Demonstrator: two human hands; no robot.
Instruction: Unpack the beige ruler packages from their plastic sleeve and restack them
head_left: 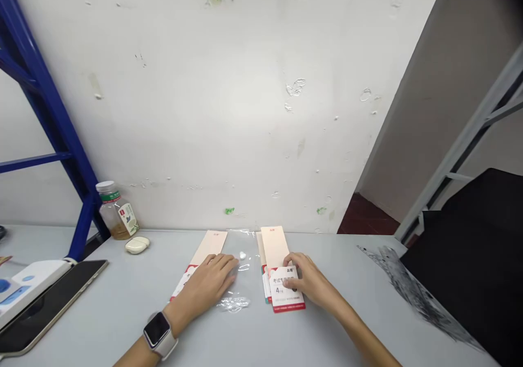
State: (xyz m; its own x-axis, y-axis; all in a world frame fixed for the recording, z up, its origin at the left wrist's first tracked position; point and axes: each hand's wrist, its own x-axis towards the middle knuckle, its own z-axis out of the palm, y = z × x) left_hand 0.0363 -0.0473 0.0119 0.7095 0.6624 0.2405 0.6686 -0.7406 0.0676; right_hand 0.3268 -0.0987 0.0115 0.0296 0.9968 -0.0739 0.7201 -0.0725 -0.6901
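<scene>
My left hand (208, 285) lies flat over a cream and red paper packet (210, 247) and the edge of a clear plastic sleeve (236, 303). A smartwatch (157, 334) sits on that wrist. My right hand (304, 280) grips a stack of similar packets (274, 247) by its lower right side. On the top one, a white and red label (284, 296) carries Chinese print and a large 4. The packets stand side by side on the table, with the plastic sleeve between them.
A pale grey table (122, 312) meets a marked white wall. On the left stand a glass jar (116, 212), a cream oval case (137, 245), a dark tablet (49, 307) and a blue metal shelf frame (53, 122). Black material (469, 258) lies beyond the right table edge.
</scene>
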